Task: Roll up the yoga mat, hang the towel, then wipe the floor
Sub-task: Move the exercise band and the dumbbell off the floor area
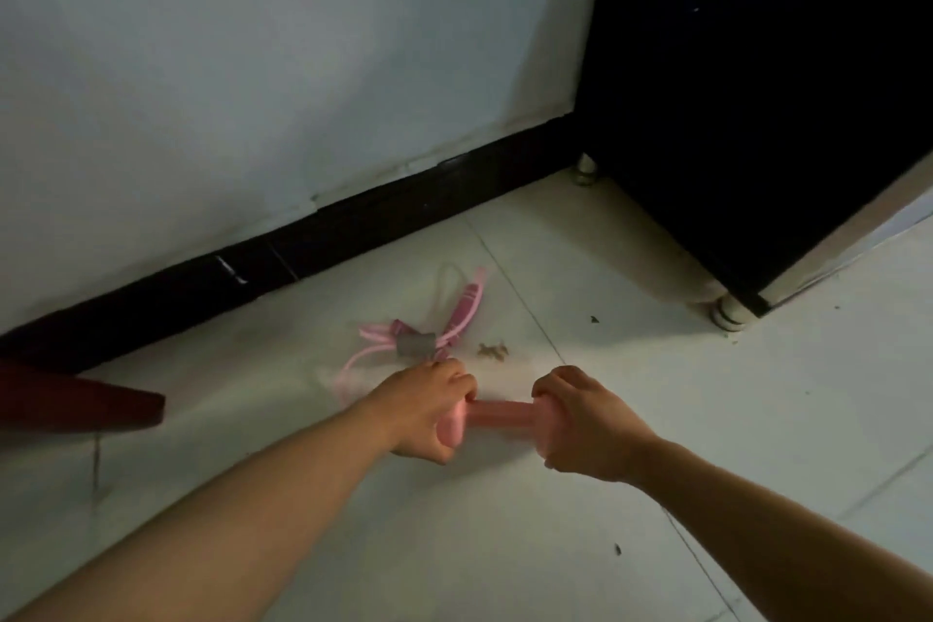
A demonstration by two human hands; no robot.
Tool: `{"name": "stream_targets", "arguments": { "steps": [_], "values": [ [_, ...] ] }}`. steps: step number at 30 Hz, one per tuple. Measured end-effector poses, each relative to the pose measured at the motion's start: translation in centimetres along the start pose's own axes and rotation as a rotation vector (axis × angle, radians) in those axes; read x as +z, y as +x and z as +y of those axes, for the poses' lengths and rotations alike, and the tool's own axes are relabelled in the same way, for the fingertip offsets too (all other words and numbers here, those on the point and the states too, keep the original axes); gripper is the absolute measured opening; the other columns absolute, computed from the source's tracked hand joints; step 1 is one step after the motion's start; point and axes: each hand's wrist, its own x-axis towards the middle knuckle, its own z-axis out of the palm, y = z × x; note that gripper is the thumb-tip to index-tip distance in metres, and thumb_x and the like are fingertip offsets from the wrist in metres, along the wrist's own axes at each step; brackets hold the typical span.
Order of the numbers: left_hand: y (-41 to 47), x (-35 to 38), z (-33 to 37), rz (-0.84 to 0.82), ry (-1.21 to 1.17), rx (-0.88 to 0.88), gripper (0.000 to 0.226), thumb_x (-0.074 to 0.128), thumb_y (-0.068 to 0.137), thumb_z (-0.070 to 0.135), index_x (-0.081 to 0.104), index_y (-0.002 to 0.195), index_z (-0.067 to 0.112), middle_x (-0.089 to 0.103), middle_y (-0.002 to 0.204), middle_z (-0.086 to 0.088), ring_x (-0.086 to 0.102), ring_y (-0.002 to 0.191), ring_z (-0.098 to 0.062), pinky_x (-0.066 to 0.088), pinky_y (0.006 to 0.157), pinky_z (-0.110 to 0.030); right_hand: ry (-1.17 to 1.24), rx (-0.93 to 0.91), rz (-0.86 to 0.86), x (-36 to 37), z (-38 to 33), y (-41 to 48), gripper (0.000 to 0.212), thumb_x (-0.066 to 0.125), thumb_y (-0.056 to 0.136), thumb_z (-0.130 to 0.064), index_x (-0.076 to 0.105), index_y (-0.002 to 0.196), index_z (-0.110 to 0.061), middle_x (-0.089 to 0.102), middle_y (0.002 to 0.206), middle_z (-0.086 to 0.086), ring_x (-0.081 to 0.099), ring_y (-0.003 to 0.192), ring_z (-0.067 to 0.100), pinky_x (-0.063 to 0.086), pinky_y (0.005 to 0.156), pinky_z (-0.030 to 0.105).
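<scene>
Dim light falls on a white tiled floor (757, 419) that meets a pale wall (252, 66) along a black skirting board (353, 217). A black cabinet (757, 91) on stubby feet stands at the right.

Low over the tiles, a short, tight pink roll (500, 414) of soft material spans both hands. Whether it is mat or towel I cannot tell. The left hand (434, 412) curls round one end and the right hand (585, 424) is clenched round the other.

It looks light, pliable and springy, likely to unwind if released, so gripping both ends seems right.

Beyond the hands lies a tangle of pink cord with a grey sleeve (429, 333), and brown crumbs (492, 350) lie near it. No open container shows, and the cabinet's contents are hidden.
</scene>
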Motion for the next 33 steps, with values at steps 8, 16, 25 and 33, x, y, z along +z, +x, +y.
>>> {"name": "stream_targets", "arguments": {
  "steps": [8, 16, 25, 33],
  "values": [
    [0.8, 1.8, -4.6, 0.167, -0.067, -0.111, 0.07, 0.066, 0.064, 0.048, 0.045, 0.127, 0.022, 0.042, 0.135, 0.0, 0.045, 0.118, -0.023, 0.043, 0.094, -0.029, -0.046, -0.095, -0.033, -1.3, -0.6, 7.2, 0.057, 0.068, 0.075, -0.018, 0.046, 0.127, -0.025, 0.044, 0.124, -0.006, 0.046, 0.104, 0.011, 0.037, 0.093, 0.017],
    [1.2, 2.1, -4.6, 0.445, -0.102, -0.051, 0.045, 0.055, 0.06, 0.049, 0.059, 0.099, 0.025, 0.063, 0.103, 0.004, 0.056, 0.091, -0.011, 0.05, 0.066, -0.018, -0.08, -0.086, 0.046, -1.8, 1.1, 9.2, 0.066, 0.065, 0.083, -0.031, 0.032, 0.14, -0.037, 0.027, 0.151, -0.001, 0.045, 0.124, 0.025, 0.043, 0.097, 0.032],
    [4.7, 0.5, -5.0, 0.503, -0.214, -0.205, 0.041, 0.062, 0.076, 0.044, 0.064, 0.108, 0.018, 0.065, 0.107, -0.004, 0.06, 0.095, -0.027, 0.046, 0.079, -0.031, 0.167, 0.117, 0.244, -2.4, 2.6, 8.3, 0.06, 0.065, 0.085, -0.031, 0.039, 0.139, -0.03, 0.041, 0.143, -0.001, 0.045, 0.124, 0.019, 0.039, 0.101, 0.028],
    [9.9, -2.6, -0.4, 0.673, -0.307, -0.21, 0.036, 0.074, 0.077, 0.025, 0.063, 0.107, 0.01, 0.062, 0.109, -0.015, 0.058, 0.096, -0.035, 0.045, 0.084, -0.036, 0.185, 0.245, 0.296, -5.3, 6.6, 1.3, 0.061, 0.068, 0.082, -0.032, 0.041, 0.137, -0.026, 0.046, 0.139, -0.003, 0.048, 0.121, 0.016, 0.038, 0.098, 0.026]
  ]
}}
